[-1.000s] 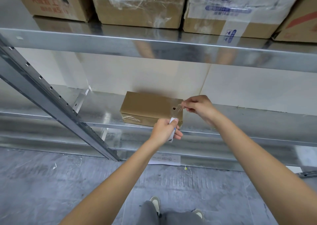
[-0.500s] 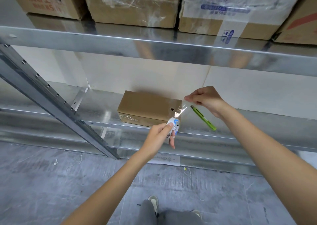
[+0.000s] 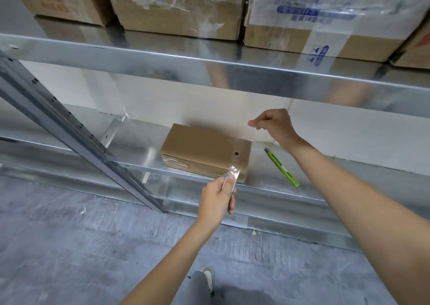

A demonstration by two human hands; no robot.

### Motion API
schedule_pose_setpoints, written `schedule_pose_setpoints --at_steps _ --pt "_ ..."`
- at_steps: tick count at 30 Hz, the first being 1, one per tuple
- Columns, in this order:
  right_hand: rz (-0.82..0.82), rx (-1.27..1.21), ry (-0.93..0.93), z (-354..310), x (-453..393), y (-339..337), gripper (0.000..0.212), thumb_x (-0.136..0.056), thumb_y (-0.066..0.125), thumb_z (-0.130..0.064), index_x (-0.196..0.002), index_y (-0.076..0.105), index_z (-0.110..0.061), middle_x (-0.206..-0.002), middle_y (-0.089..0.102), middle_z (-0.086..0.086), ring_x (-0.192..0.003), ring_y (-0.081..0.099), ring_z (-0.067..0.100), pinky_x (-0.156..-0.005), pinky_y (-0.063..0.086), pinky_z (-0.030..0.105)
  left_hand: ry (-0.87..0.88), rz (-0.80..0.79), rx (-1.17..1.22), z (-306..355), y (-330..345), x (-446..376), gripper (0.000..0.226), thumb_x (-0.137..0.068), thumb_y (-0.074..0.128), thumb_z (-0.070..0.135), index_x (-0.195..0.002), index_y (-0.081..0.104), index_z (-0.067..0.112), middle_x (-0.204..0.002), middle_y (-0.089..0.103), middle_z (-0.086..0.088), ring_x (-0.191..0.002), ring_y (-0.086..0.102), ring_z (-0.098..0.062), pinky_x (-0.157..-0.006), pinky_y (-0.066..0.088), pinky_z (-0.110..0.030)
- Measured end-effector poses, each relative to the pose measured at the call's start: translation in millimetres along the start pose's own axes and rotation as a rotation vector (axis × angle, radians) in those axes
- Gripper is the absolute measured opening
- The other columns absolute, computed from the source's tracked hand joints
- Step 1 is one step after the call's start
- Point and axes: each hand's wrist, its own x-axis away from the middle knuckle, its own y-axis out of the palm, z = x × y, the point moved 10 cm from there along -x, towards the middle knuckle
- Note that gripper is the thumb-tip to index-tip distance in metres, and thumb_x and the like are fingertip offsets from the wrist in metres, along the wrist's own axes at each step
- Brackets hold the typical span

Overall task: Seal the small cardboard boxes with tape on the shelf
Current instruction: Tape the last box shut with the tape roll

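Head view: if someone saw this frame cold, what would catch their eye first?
Probably the small cardboard box alone on the metal shelf, with shiny clear tape at its near right corner, where the left hand grips a tape roll. Next, the bright green utility knife lying on the shelf right of the box, with the right hand raised above it, fingers curled, holding nothing visible.

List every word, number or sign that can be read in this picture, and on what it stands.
Nothing reads clearly.
Top-left carton: red characters, blurred.
Taped carton: blue print on its tape, blurred.
Same carton: blue handling symbols, too small.
Far-right carton: red mark, cut off.
Small cardboard box: no text.
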Motion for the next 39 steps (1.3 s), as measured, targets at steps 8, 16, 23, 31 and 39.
schedule_pose_setpoints --at_steps 8,16,23,31,39 --pt "-0.027 0.061 0.035 35 -27 34 0.019 -0.065 0.086 -0.022 -0.069 0.075 -0.008 -0.066 0.069 -0.004 -0.065 0.060 0.004 -0.068 0.043 0.022 -0.116 0.160 0.023 -24 2 -14 0.045 -0.101 0.047 0.032 -0.059 0.047 0.017 -0.040 0.038 0.006 -0.039 0.033 -0.016 -0.048 0.027 -0.028" --pt "-0.042 -0.052 0.152 61 -38 43 0.016 -0.069 0.084 -0.009 -0.064 0.068 -0.006 -0.078 0.071 0.021 -0.074 0.072 0.028 -0.070 0.059 0.035 -0.217 0.177 0.041 -34 8 -26 0.042 -0.101 0.047 0.032 -0.063 0.051 0.012 -0.041 0.040 0.002 -0.039 0.033 -0.016 -0.048 0.028 -0.029" --pt "-0.050 -0.063 0.214 74 -41 53 0.021 -0.071 0.081 0.000 -0.061 0.063 -0.003 -0.075 0.066 0.022 -0.063 0.069 0.030 -0.069 0.059 0.040 -0.264 0.173 0.036 -45 12 -31 0.042 -0.101 0.047 0.033 -0.065 0.051 0.012 -0.043 0.040 0.001 -0.039 0.033 -0.016 -0.048 0.027 -0.027" --pt "-0.022 -0.122 0.487 110 -34 61 0.025 -0.067 0.087 -0.013 -0.061 0.063 -0.014 -0.071 0.064 0.002 -0.069 0.060 0.015 -0.074 0.055 0.030 -0.200 0.224 0.002 -44 3 -33 0.029 -0.098 0.053 0.032 -0.118 0.038 0.017 -0.051 0.044 0.002 -0.044 0.037 -0.017 -0.053 0.036 -0.038" --pt "-0.252 -0.440 0.893 143 14 104 0.016 -0.088 0.064 -0.005 -0.075 0.058 -0.010 -0.060 0.061 0.004 -0.054 0.060 0.012 -0.057 0.053 0.020 -0.050 -0.043 -0.178 -42 -15 -31 0.060 -0.102 0.046 0.032 -0.145 0.015 0.061 -0.050 0.028 0.009 -0.047 0.031 -0.017 -0.046 0.044 -0.036"
